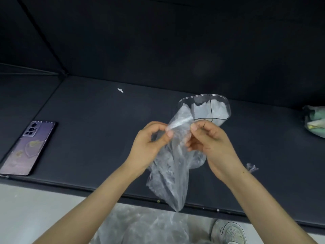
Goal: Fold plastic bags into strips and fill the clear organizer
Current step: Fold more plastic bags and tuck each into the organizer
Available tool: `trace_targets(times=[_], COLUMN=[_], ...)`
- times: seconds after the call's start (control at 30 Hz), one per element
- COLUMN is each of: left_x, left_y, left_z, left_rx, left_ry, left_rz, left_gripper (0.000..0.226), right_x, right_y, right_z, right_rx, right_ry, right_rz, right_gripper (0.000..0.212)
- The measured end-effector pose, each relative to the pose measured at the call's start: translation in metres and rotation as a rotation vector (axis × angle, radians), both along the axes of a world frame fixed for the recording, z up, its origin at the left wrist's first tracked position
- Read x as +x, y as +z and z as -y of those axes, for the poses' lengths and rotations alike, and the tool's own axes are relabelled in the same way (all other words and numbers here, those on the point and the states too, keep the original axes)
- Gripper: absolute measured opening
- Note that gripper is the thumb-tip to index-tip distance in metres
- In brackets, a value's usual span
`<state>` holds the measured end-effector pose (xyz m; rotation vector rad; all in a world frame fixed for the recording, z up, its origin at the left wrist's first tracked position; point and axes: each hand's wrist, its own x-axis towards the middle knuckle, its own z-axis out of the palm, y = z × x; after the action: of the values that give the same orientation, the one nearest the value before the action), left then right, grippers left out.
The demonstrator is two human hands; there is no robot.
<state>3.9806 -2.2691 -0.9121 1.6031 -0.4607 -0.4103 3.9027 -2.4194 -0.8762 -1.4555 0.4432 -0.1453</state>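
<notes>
Left grip (151,140): the thumb and first finger pinch the top edge of the plastic bag (168,176). The other fingers are curled.
Right grip (211,143): the thumb and first finger pinch the same top edge, just beside the left grip. The two do not touch.
Plastic bag: it is clear and crinkly. It hangs down from both grips, above the front part of the desk (96,138). Its bottom tip hangs past the front edge of the desk.
Clear box (226,110): it stands on the desk behind the grips, nearer the back edge and a bit to the right. Thin dark lines split it into parts.
Folded bags (202,110): white, crumpled bags sit inside the clear box.
Phone (28,148): it lies face down near the front left corner of the desk.
Green bundle (314,120): it lies at the right edge of the desk.
White scrap (120,90): it lies near the back edge.
Small clear scrap (251,167): it lies on the desk beside the right wrist.
Pile of bags (146,228): it lies on the floor (35,208), below the front edge.
Shoe (230,233): it is on the floor beside the pile.
</notes>
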Motion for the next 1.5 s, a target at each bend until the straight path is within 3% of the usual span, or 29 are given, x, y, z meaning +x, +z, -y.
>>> trace_targets(times=[0.13,0.23,0.27,0.33,0.43,0.5,0.6,0.7,0.77,0.93,1.07,1.17,1.27,1.37,1.5], left_x=[0.006,0.006,0.006,0.006,0.009,0.011,0.015,0.012,0.009,0.014,0.027,0.031,0.036,0.046,0.059], left_y=[0.0,0.004,0.006,0.009,0.008,0.005,0.008,0.022,0.028,0.018,0.018,0.021,0.021,0.018,0.013], left_z=[-0.009,-0.012,-0.013,-0.015,-0.021,-0.026,-0.032,-0.025,-0.016,-0.013,-0.023,-0.028,-0.035,-0.046,-0.063], left_rx=[0.109,0.2,0.207,0.216,0.249,0.326,0.422,0.251,0.201,-0.026,-0.252,-0.352,-0.406,-0.449,-0.36], left_ry=[0.005,-0.034,-0.051,-0.087,-0.108,-0.11,-0.039,-0.088,-0.099,0.138,0.258,0.289,0.343,0.447,0.5], left_rz=[0.08,0.232,0.266,0.312,0.387,0.478,0.594,0.228,0.159,-0.056,-0.275,-0.349,-0.413,-0.436,-0.28], left_gripper=[0.012,0.014,0.017,0.022,0.019,0.024,0.045,0.05,0.036,0.018,0.006,0.007,0.006,0.007,0.011], right_x=[-0.004,-0.007,-0.004,0.002,0.009,0.009,0.013,0.022,0.027,0.009,-0.011,-0.008,-0.004,-0.008,-0.014], right_y=[-0.003,0.002,0.003,0.002,0.004,0.006,0.007,0.008,0.008,-0.005,-0.019,-0.029,-0.031,-0.028,-0.024], right_z=[0.016,0.017,0.016,0.011,0.003,-0.001,-0.009,-0.016,-0.019,-0.017,-0.021,-0.025,-0.023,-0.016,-0.005], right_rx=[-0.395,-0.609,-0.685,-0.774,-0.62,-0.493,-0.477,-0.488,-0.447,-0.292,-0.347,-0.417,-0.407,-0.314,-0.276], right_ry=[-0.1,-0.001,0.037,0.077,0.06,0.032,0.007,0.053,0.048,-0.043,0.1,0.198,0.241,0.272,0.382], right_rz=[0.017,0.145,0.184,0.222,0.186,0.158,0.158,0.163,0.167,0.128,0.051,-0.057,-0.044,-0.03,-0.064], right_gripper=[0.002,0.037,0.041,0.028,0.008,0.007,0.011,0.02,0.034,0.04,0.048,0.038,0.013,0.01,0.018])
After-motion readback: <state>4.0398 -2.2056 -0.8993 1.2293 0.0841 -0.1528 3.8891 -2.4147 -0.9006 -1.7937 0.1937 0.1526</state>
